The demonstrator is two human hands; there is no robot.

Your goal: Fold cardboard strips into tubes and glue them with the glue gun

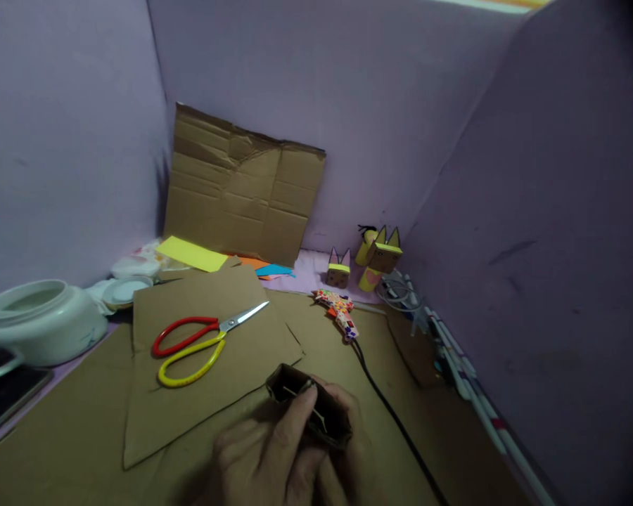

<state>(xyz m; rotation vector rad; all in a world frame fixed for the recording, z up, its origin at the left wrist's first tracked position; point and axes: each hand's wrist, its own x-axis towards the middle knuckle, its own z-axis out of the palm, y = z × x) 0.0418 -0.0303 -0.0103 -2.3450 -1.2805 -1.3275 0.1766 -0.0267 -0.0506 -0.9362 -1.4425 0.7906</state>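
The wall (321, 63) is pale lilac and the leaning cardboard sheet (245, 186) brown. The scissors (226, 327) have one red handle, one yellow, and silvery blades. Multicoloured speckles cover the glue gun (342, 314); its cord (387, 409) is black. The small figure (338, 275) shows brown, with a yellow band and pinkish ears. The pot (47, 330) is white (faint blue scribbles mark its side). The folded cardboard piece (278, 383) is brown, perhaps darker inside, though shadow obscures it.
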